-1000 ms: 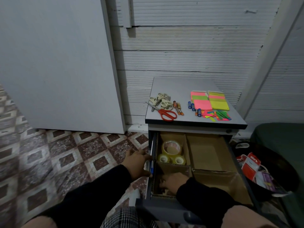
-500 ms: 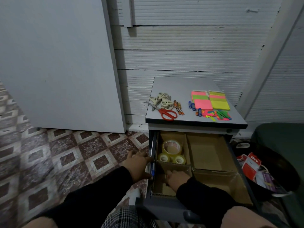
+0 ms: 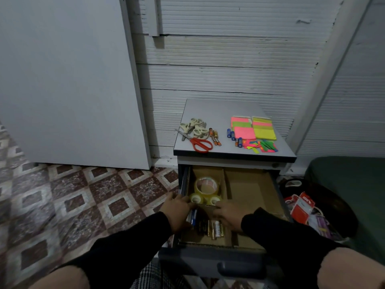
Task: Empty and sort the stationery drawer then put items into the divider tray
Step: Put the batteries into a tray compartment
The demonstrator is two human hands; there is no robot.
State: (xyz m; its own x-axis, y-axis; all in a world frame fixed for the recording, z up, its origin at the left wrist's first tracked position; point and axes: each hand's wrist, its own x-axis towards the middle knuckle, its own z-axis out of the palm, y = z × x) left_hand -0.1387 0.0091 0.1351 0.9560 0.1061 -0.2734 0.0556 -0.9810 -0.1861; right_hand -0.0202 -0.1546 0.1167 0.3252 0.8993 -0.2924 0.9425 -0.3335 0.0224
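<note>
A small cabinet (image 3: 233, 113) stands right of centre, against the wall. On its top, at the left, lie scissors (image 3: 195, 134), with markers (image 3: 214, 137) just to their right; batteries (image 3: 233, 136) and sticky-note pads (image 3: 253, 128) lie further right, paper flags (image 3: 262, 146) in front of the pads. Below, the open drawer (image 3: 210, 261) holds a cardboard divider tray (image 3: 248, 184). Tape rolls (image 3: 205, 189) sit in its upper-left compartment; batteries (image 3: 214, 228) lie in the compartment nearer the bottom of the frame. A bag (image 3: 302, 207) lies at lower right, beside the drawer.

tape rolls (image 3: 205, 189): 3 | red scissors (image 3: 200, 144): 1 | sticky-note pads (image 3: 253, 128): 2 | hands: 2
</note>
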